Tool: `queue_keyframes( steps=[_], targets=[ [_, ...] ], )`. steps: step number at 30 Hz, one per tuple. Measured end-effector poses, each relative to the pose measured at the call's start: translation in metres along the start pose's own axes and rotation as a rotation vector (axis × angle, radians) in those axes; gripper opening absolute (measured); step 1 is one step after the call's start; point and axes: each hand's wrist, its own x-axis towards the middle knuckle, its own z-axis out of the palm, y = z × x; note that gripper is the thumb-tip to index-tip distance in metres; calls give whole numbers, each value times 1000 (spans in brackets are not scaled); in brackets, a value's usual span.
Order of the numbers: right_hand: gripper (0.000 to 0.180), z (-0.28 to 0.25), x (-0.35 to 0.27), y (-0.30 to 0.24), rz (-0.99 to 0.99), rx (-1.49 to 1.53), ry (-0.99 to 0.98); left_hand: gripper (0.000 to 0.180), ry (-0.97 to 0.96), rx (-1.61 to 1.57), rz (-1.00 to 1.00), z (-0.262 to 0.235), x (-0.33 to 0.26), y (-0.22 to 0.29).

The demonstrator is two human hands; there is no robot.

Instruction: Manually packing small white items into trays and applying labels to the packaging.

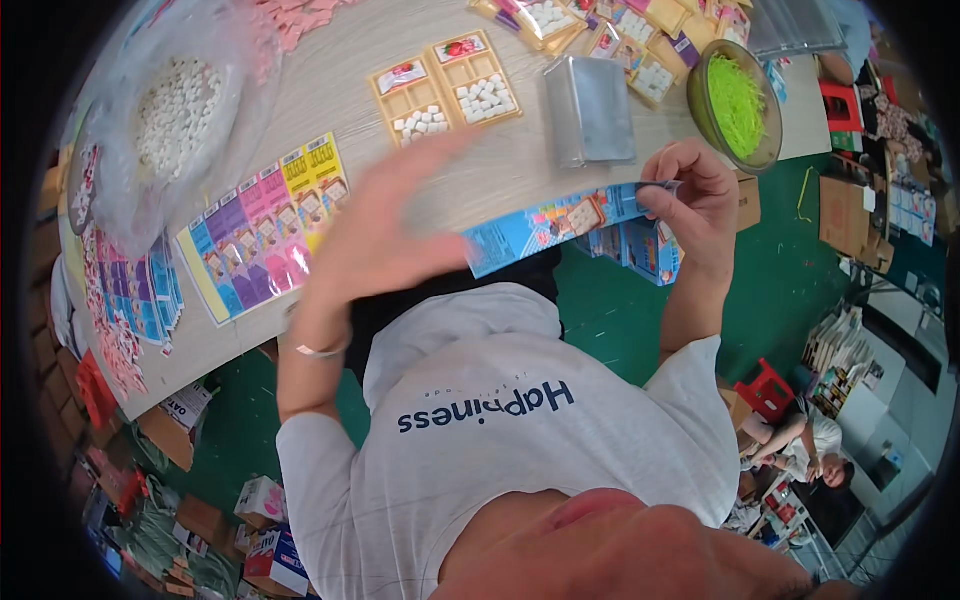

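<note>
My right hand (700, 200) pinches the right end of a long blue printed label strip (560, 228), which slants over the table's near edge. The strip carries a picture of a small tray of white cubes. Blurred by motion, my left hand (385, 215) is raised with fingers stretched and thumb apart. Its thumb is close to the strip's left end; whether they touch I cannot tell. Beyond the hands lies a cream compartment tray (443, 88) in two halves, partly filled with white cubes. A sheet of coloured labels (265, 228) lies left of my left hand.
A clear plastic bag of white cubes (180, 118) sits far left, above stacked label sheets (140, 285). A stack of clear plastic pieces (592, 112) and a bowl of green shreds (735, 105) stand right, near more filled trays (640, 50). Blue boxes (650, 250) sit below the table edge.
</note>
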Motion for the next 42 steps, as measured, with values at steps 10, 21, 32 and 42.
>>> queue_keyframes(
  steps=[10,21,32,42],
  targets=[
    [24,-82,62,86,255,-12,356,31,28,-152,-579,107,131,-60],
    [32,-86,71,125,197,27,396,34,188,-67,-602,114,147,-78],
    [30,-84,66,127,219,-17,408,33,245,132,-564,122,142,-64],
    [28,-56,47,62,-12,-62,486,35,310,-289,-469,100,111,-31]
  ],
)
